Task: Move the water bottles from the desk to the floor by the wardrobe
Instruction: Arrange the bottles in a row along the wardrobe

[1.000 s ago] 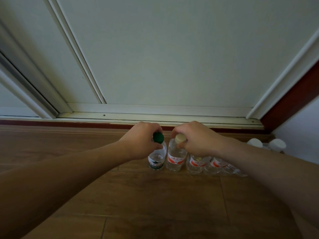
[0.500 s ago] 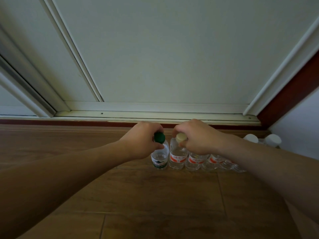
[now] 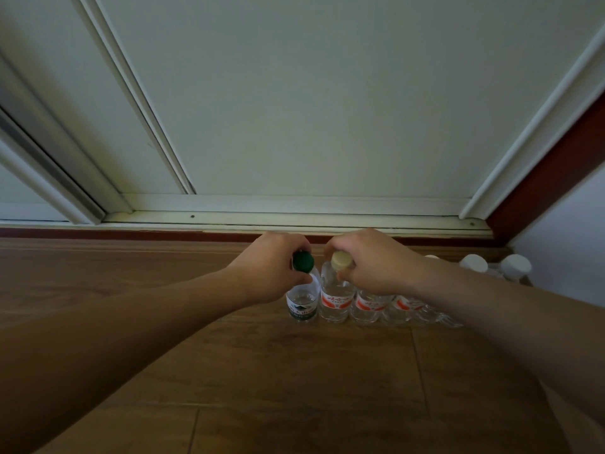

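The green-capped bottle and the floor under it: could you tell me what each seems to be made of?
Green-capped bottle: likely clear, glossy plastic; you can see through its wall, and it carries a printed label. Floor: brown planks with visible seams and a grain pattern, probably wood or laminate.

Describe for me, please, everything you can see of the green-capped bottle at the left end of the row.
The green-capped bottle is a small clear plastic bottle with a dark green screw cap and a white and green label around its lower body. It stands upright on the wooden floor, at the left end of a row of bottles before the white wardrobe door. The left hand grips it at the cap and neck. Its right side stands against, or very near, the red-labelled bottle.
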`<action>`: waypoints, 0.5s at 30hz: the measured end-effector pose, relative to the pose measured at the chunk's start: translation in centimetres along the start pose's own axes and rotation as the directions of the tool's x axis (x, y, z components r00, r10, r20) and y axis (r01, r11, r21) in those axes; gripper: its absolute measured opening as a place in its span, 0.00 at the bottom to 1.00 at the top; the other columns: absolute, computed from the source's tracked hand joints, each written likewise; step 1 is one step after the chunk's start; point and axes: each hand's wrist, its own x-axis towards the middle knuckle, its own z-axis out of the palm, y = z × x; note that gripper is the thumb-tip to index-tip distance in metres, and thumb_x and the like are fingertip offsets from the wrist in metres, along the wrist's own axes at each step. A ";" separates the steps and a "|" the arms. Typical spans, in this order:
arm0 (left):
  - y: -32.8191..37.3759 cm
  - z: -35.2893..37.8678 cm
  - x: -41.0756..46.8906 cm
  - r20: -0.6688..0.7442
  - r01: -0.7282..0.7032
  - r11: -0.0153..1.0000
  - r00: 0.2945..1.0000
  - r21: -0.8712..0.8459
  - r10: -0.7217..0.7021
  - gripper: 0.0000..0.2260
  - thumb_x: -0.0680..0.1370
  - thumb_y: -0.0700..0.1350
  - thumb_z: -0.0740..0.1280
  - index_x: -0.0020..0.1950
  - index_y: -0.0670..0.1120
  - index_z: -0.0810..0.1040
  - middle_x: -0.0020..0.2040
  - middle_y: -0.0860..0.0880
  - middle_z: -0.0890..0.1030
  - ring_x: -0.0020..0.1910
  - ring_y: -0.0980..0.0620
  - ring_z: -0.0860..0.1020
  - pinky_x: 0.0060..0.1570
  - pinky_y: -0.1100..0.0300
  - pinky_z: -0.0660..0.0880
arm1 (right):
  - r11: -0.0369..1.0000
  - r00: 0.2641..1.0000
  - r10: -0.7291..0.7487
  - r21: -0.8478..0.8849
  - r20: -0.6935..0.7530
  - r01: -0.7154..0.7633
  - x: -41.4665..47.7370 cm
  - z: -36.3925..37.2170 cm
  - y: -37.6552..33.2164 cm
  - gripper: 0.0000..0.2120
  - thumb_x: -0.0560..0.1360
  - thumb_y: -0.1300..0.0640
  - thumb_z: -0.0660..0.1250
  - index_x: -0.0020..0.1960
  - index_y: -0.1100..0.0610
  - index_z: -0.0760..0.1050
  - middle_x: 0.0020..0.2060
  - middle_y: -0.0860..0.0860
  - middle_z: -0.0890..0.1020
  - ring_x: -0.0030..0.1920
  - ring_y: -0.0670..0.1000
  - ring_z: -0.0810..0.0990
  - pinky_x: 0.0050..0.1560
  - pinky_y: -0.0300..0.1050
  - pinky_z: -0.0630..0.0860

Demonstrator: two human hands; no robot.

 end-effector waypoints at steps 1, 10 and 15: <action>0.0 0.0 0.0 0.000 0.000 1.000 1.000 0.001 0.000 0.16 0.72 0.49 0.75 0.59 0.51 0.78 0.47 0.56 0.79 0.42 0.59 0.76 0.41 0.66 0.73 | 1.000 1.000 0.002 -0.002 -0.001 -0.002 0.0 0.0 0.0 0.19 0.75 0.57 0.69 0.65 0.48 0.74 0.60 0.46 0.79 0.60 0.48 0.76 0.56 0.44 0.74; 0.0 0.0 0.0 -0.002 0.001 1.000 1.000 0.002 0.000 0.18 0.73 0.50 0.75 0.61 0.51 0.77 0.48 0.56 0.79 0.43 0.59 0.76 0.42 0.67 0.72 | 1.000 1.000 -0.004 0.002 0.004 0.004 0.0 0.1 0.1 0.18 0.75 0.58 0.68 0.64 0.48 0.74 0.57 0.46 0.79 0.57 0.48 0.76 0.55 0.46 0.75; 0.0 0.0 0.0 0.001 0.005 1.000 1.000 0.007 -0.005 0.17 0.73 0.50 0.75 0.59 0.52 0.77 0.48 0.56 0.79 0.43 0.59 0.76 0.42 0.66 0.73 | 1.000 1.000 -0.008 0.000 0.021 0.008 0.1 0.0 0.2 0.15 0.74 0.57 0.68 0.59 0.47 0.75 0.52 0.46 0.79 0.52 0.48 0.77 0.51 0.47 0.77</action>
